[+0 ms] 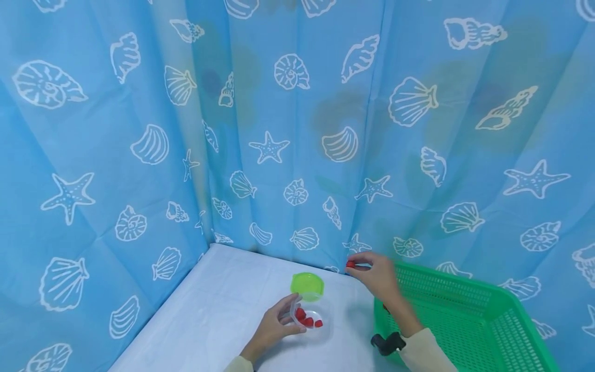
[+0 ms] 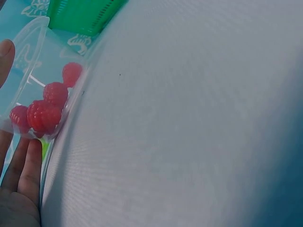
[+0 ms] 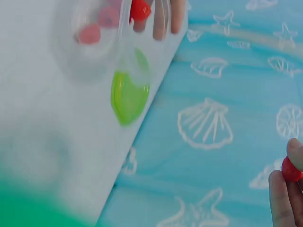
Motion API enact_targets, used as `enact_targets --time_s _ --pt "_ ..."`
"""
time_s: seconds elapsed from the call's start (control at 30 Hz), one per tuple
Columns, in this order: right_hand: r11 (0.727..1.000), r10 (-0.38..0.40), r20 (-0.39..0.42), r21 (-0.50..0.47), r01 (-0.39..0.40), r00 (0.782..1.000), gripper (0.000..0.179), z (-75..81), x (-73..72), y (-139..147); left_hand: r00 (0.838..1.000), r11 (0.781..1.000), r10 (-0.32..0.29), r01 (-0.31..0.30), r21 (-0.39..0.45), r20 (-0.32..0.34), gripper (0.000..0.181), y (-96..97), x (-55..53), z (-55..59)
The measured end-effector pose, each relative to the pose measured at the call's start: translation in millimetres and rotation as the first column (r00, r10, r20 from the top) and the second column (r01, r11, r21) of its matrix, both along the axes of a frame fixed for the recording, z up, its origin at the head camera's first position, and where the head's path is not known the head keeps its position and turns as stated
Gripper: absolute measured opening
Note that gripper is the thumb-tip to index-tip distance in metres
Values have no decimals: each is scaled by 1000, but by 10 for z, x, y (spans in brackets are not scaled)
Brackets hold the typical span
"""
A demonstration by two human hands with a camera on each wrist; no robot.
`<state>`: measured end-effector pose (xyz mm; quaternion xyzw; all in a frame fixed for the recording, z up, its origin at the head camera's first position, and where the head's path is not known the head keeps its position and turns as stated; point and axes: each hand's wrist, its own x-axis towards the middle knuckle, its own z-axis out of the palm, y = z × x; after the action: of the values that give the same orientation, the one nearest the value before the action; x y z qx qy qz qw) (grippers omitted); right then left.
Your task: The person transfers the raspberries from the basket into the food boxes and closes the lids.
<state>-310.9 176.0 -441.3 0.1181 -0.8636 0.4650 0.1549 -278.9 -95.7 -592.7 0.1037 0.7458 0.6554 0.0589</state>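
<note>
The left hand [image 1: 273, 324] has its fingers round a tilted clear plastic tub [image 1: 323, 335] holding several raspberries [image 1: 301, 313]. The right hand [image 1: 378, 275] pinches a single raspberry [image 1: 350, 264] near the green perforated basket [image 1: 446, 281]

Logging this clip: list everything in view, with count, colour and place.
Clear container: one, colourless, in the left hand's grip
Raspberries in the container: at least four, red, some overlapping
Held raspberry: one, red, between the right thumb and fingers
Lid or shallow dish: one, lime green, beyond the container
Basket: one, green, on the right
Table: one, white, under the work
Curtain: blue with white shells and starfish, behind and left; number of panels unclear
Device: one, black, at the right wrist
Left hand: one, around the container
Right hand: one, near the basket's far left corner
Sleeves: two, cream, at the wrists
</note>
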Motion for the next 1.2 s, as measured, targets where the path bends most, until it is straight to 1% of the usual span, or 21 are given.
enact_targets --time_s 0.2,0.37,0.47,0.63,0.73,0.87,0.97,1.1,1.2 --pt "1000 22 -6 -20 -22 1000 28 -105 112 -290 1000 1000 13 -13 -7 12 83 4 11 5" --pt "1000 16 30 -22 -15 999 25 -276 178 -469 1000 999 23 -23 -22 11 82 10 18 9" --pt "999 35 49 -34 -33 998 24 -393 193 -546 1000 999 25 -25 -33 9 82 13 15 18" --pt "996 86 88 -39 -83 992 21 -566 182 -651 1000 1000 15 -15 -22 6 83 10 -6 27" --pt "993 113 113 -32 -110 987 19 -656 181 -705 1000 1000 16 -16 -22 4 84 9 -1 18" --pt "989 144 116 -3 -145 983 19 -741 186 -762 1000 1000 12 -12 -17 -2 82 5 11 8" --pt "985 162 116 46 -168 980 20 -799 180 -795 1000 1000 2 -2 -6 -9 81 -5 5 9" --pt "972 184 134 124 -201 974 21 -870 179 -823 1000 1000 -14 14 13 -6 83 -18 -4 18" --pt "963 200 147 151 -222 969 19 -908 187 -837 1000 999 -24 24 22 -15 84 -21 -1 23"
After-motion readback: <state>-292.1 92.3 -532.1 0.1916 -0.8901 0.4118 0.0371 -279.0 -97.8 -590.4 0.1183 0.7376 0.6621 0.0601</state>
